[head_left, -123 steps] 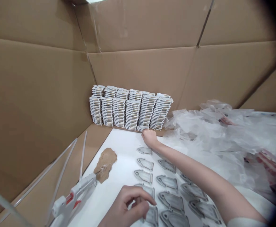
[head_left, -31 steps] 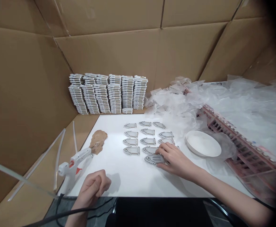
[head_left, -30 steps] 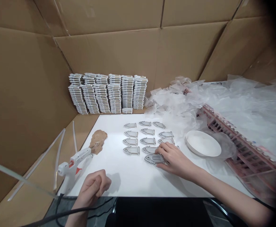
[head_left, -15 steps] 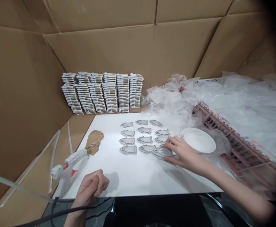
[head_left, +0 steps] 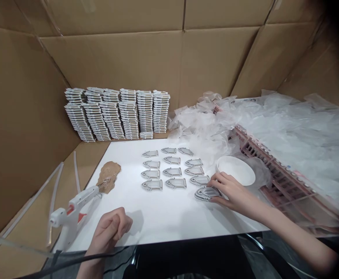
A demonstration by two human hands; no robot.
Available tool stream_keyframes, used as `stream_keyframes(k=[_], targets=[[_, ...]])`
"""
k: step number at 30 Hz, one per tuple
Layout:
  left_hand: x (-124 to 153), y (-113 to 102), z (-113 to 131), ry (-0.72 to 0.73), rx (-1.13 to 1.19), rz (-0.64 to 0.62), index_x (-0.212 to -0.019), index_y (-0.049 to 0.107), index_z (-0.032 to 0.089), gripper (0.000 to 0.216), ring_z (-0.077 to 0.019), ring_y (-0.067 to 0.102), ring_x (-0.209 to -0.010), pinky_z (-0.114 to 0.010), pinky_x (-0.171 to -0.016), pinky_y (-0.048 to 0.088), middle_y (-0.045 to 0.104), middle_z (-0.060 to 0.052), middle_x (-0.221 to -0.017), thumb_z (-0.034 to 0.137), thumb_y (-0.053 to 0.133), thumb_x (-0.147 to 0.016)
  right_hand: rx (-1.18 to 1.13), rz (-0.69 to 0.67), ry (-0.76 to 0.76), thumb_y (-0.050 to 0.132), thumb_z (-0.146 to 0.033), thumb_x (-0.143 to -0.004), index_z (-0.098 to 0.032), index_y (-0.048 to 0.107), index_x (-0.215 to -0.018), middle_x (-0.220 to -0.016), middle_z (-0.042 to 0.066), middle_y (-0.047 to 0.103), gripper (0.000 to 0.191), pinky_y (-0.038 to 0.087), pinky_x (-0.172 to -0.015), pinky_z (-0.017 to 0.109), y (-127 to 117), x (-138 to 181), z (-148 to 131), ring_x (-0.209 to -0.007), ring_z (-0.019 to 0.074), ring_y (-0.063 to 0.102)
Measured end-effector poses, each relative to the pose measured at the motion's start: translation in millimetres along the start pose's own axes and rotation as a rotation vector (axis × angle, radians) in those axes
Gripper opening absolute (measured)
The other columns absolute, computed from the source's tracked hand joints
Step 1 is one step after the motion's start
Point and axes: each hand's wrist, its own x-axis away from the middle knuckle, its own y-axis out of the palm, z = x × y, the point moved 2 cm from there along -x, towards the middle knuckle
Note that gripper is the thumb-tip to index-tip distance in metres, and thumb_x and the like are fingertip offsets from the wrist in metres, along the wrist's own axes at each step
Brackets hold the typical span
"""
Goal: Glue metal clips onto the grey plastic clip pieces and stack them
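**Held gray piece shifts right across the worktop**

Since a second ago, the right hand (head_left: 230, 192) has carried a gray arched piece (head_left: 203, 193) from the foot of the middle column to the foot of the right-hand one. Its thumb and fingers close narrowly on the piece's squared end, with the pointed end facing left. Layered edges show on it, but I cannot tell whether it is one piece or several.

Twelve similar pieces (head_left: 172, 171) lie flat on the white worktop (head_left: 163, 217) in three rough columns of four. Just right of the hand, a white bowl (head_left: 237, 171) sits beside a pink lattice part (head_left: 276, 174) and crumpled clear plastic (head_left: 303, 128).

Near the front edge, the left hand (head_left: 111, 226) remains curled in a loose fist; its inside is hidden. Left of it stands a white glue gun (head_left: 75, 203), its tip at a brown patch (head_left: 109, 176). Tall stacks (head_left: 129, 116) line the cardboard wall (head_left: 129, 62) behind.
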Motion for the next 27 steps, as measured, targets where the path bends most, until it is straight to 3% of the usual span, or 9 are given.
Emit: stream_keyframes(k=[5, 12, 21, 24, 27], targets=[[0.5, -1.5, -0.6, 0.0, -0.003, 0.0, -0.056, 0.044, 0.018, 0.048, -0.009, 0.024, -0.045, -0.024, -0.048, 0.021, 0.027, 0.006, -0.044, 0.052, 0.053, -0.089, 0.033, -0.022, -0.02, 0.065, -0.026, -0.081, -0.023, 0.058, -0.107, -0.108, 0.008, 0.058, 0.027, 0.045, -0.082, 0.04, -1.6, -3.1, -6.4, -0.1, 0.0264, 0.053], [3.9, -4.5, -1.3, 0.007, 0.012, 0.0, -0.057, 0.045, 0.017, 0.047, -0.0091, 0.024, -0.045, -0.024, -0.049, 0.022, 0.026, 0.007, -0.045, 0.051, 0.052, -0.089, 0.074, -0.053, -0.029, 0.062, -0.019, -0.081, -0.023, 0.057, -0.104, -0.1, 0.007, 0.062, 0.024, 0.045, -0.078, 0.039, 2.7, -8.5, -11.1, -0.095, 0.0272, 0.054], [4.7, -6.8, -3.0, -0.009, -0.015, 0.031, -0.056, 0.045, 0.017, 0.049, -0.0096, 0.026, -0.046, -0.025, -0.049, 0.021, 0.029, 0.006, -0.044, 0.053, 0.053, -0.088, -0.002, -0.056, -0.038, 0.052, -0.013, -0.084, -0.021, 0.056, -0.108, -0.105, 0.01, 0.061, 0.026, 0.046, -0.085, 0.043, 9.1, -5.8, -15.1, -0.097, 0.0266, 0.056], [3.5, -5.2, -0.1, -0.006, -0.003, 0.023, -0.055, 0.046, 0.017, 0.049, -0.0095, 0.026, -0.046, -0.025, -0.049, 0.021, 0.029, 0.006, -0.044, 0.054, 0.055, -0.086, -0.079, -0.094, -0.03, 0.049, -0.019, -0.088, -0.023, 0.056, -0.111, -0.107, 0.011, 0.062, 0.025, 0.049, -0.085, 0.042, -0.5, 7.2, -15.1, -0.099, 0.0265, 0.058], [0.9, -4.2, 0.1, -0.027, -0.003, 0.02, -0.055, 0.046, 0.018, 0.048, -0.01, 0.026, -0.046, -0.025, -0.049, 0.021, 0.027, 0.006, -0.044, 0.054, 0.056, -0.085, -0.129, -0.127, -0.02, 0.05, -0.026, -0.088, -0.029, 0.054, -0.119, -0.113, 0.008, 0.062, 0.031, 0.052, -0.083, 0.036, -24.6, 40.0, -9.4, -0.102, 0.0256, 0.06]])
